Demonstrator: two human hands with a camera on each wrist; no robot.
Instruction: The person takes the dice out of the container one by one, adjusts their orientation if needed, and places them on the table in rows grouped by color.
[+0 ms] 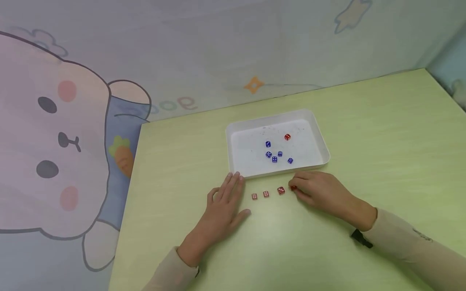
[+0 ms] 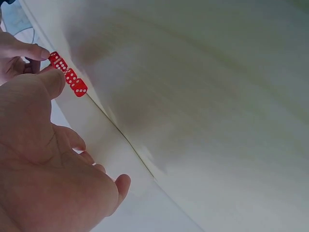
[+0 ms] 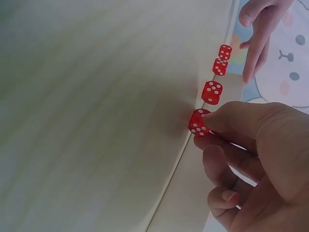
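right hand [image 1: 320,192] pinches a red die [image 3: 199,122] on the table; left hand [image 1: 223,206] rests flat, fingers straight.

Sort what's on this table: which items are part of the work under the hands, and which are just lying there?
In play: right hand pinching a red die; three red dice in a row beside it; the lone red die in the white tray.
Lying about: five blue dice in the tray; left hand resting flat on the green table.
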